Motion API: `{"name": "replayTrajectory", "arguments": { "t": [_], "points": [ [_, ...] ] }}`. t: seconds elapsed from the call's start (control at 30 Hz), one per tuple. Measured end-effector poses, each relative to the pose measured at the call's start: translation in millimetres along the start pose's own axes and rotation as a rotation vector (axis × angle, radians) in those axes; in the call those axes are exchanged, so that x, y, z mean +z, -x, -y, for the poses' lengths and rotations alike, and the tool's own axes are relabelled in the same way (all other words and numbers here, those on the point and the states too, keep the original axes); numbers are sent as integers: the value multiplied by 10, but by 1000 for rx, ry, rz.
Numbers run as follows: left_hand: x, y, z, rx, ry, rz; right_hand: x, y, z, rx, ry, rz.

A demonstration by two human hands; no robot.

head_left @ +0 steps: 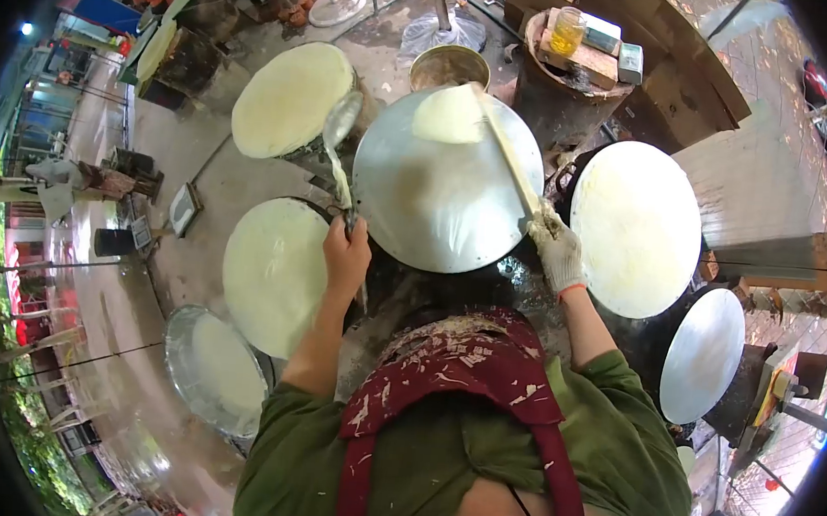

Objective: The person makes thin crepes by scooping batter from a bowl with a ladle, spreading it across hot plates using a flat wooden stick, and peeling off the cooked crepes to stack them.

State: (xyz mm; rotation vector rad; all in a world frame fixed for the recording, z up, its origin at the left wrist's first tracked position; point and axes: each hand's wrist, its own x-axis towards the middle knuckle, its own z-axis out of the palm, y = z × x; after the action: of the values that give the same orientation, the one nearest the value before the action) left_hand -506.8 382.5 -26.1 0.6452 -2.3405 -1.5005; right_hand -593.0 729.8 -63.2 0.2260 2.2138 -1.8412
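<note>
My bare left hand (347, 253) is closed round the handle of a batter-coated ladle (343, 119). Its bowl hangs between the middle griddle and the upper-left one. In a stained knit glove, my right hand (556, 247) grips a long pale batter spreader (509, 154). The spreader slants across the round metal griddle (437, 202) in front of me, its far end at a pool of pale batter (450, 115). Most of that griddle's surface is bare grey metal. Just behind it stands a metal pot (451, 67), partly hidden by the griddle's rim.
Pale batter sheets cover the upper-left griddle (292, 99), lower-left griddle (275, 275) and right griddle (636, 230). A bare griddle (702, 355) sits lower right. At lower left is a basin (177, 342) of pale batter. A glass of yellow liquid (568, 31) stands on a barrel top.
</note>
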Motion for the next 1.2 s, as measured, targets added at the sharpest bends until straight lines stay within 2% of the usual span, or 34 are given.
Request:
{"name": "replayTrajectory", "arguments": {
  "t": [0.07, 0.1, 0.13, 0.2, 0.3, 0.33, 0.4, 0.43, 0.53, 0.57, 0.67, 0.7, 0.73, 0.8, 0.87, 0.93, 0.97, 1.1, 1.17, 1.2],
  "points": [
    [-170, 214, 88, -78, -32, 25, 235, -91, -374, -58, -30, 62],
    [-221, 270, 127, -110, -45, 33, 366, -10, -80, 236, -9, 172],
    [-269, 332, 196, -143, -18, 44, 554, -45, -76, 305, -91, 258],
    [-370, 443, 345, -209, 28, 65, 608, 1, 198, 247, 138, 276],
    [-507, 557, 207, -284, 17, -7, 241, -175, 133, 11, 149, 236],
    [-521, 571, 230, -257, 24, -36, 112, -250, 199, -2, 88, 208],
    [-557, 632, 232, -210, 28, -87, 20, -485, 201, 85, -29, 221],
    [-553, 663, 181, -245, 63, -95, 43, -529, 256, 144, 215, 296],
    [-483, 762, 43, -325, 141, -125, 333, -438, 557, 407, 270, 479],
    [-463, 813, 46, -340, 144, -132, 317, -581, -26, 208, -30, 503],
    [-415, 942, -6, -396, 145, -172, -24, -807, 120, -154, 96, 584],
    [-394, 995, -28, -422, 144, -190, -131, -903, 344, 74, 13, 517],
    [-375, 1042, -88, -455, 173, -202, -284, -1190, 176, -14, 201, 473],
    [-344, 1115, -237, -516, 230, -223, -223, -1258, 612, 66, 441, 471],
    [-287, 1195, -260, -524, 207, -229, -10, -1186, 882, 410, 569, 632],
    [-271, 1317, -259, -532, 182, -229, -8, -1137, 504, 285, 207, 751],
    [-265, 1370, -248, -532, 172, -228, -51, -1187, 272, 272, 151, 753],
    [-242, 1442, -339, -559, 114, -225, -201, -1540, 393, 144, -84, 822],
    [-215, 1471, -333, -554, 116, -236, -167, -1858, 372, -106, 336, 702],
    [-205, 1478, -322, -549, 117, -239, -124, -1815, 481, 58, 315, 772]
  ]
}}
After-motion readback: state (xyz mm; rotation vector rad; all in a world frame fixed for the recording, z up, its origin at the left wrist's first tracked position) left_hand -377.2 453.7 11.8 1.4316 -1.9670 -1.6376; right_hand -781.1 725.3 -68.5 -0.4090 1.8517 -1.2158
